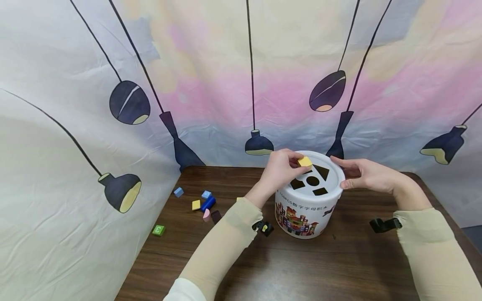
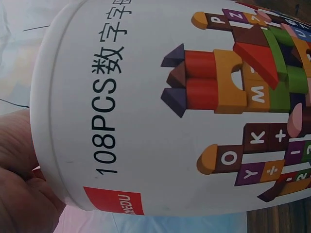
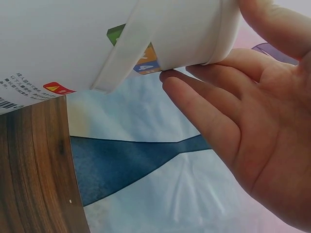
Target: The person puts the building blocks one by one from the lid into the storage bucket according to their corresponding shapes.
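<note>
A white bucket (image 1: 301, 215) stands upright on the table, printed with colourful block pictures. Its white lid (image 1: 330, 184) has several cut-out holes of different shapes. Between thumb and fingers, my left hand (image 1: 280, 169) pinches a small yellow block (image 1: 305, 162) over the far-left part of the lid. Whether the block touches the lid I cannot tell. In the left wrist view that hand (image 2: 22, 174) is partly hidden behind the rim. My right hand (image 1: 370, 177) holds the bucket's right side at the rim, its fingers (image 3: 194, 104) against the wall in the right wrist view.
Loose blocks lie on the left of the brown table (image 1: 301, 271): a green one (image 1: 158, 230), a blue one (image 1: 178, 192), a yellow one (image 1: 196, 205), a dark blue cylinder (image 1: 208, 203) and a pink piece (image 1: 206, 215). A painted cloth (image 1: 211, 83) hangs behind the table.
</note>
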Motion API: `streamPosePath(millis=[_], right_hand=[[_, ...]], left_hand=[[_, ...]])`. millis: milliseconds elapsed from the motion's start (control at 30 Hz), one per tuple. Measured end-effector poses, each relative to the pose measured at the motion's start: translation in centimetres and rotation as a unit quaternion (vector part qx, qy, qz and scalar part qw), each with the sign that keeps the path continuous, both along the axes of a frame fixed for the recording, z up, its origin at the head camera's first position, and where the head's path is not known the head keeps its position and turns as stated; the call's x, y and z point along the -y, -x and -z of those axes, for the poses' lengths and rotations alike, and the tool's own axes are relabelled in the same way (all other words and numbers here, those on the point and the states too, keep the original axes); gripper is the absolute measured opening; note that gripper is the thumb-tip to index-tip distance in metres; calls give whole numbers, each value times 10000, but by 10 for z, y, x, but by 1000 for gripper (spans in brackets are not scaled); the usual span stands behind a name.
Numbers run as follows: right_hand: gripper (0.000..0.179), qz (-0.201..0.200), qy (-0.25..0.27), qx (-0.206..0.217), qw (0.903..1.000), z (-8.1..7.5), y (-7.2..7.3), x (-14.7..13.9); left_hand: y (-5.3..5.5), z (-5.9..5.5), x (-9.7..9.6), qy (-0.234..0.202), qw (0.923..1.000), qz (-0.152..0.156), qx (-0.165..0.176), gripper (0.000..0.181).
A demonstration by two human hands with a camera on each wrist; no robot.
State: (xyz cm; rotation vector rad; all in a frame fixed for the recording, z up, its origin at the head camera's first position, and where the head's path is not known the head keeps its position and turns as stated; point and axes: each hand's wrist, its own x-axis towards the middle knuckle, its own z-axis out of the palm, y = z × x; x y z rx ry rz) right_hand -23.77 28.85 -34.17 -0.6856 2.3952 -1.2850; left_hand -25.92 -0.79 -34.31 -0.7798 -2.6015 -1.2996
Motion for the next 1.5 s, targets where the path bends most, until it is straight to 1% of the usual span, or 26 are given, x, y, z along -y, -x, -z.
streamPosePath(millis=[133, 367, 533, 967, 1300, 1400, 1500], right_hand=[[89, -11, -9, -6, 10000, 0, 0, 0], [89, -17, 8, 38, 10000, 0, 0, 1], [89, -45, 20, 53, 10000, -2, -1, 2], [89, -53, 16, 23, 10000, -1, -1, 2], [88, -27, 31, -54, 10000, 0, -2, 1], [88, -25, 34, -52, 10000, 0, -2, 1], [88, -23, 35, -28, 10000, 0, -2, 1]], left_hand=[[-1, 1, 1, 47, 10000, -33, -11, 38], [-2, 2, 1, 155, 9998, -10, -106, 35], [-2, 3, 2, 205, 9997, 0, -105, 35], [-2, 4, 3, 124, 9998, 18, -142, 34], [-3, 3, 4, 161, 9997, 22, -169, 35], [-2, 4, 4, 159, 9998, 11, -145, 35], [0, 5, 5, 149, 9998, 66, -131, 36]])
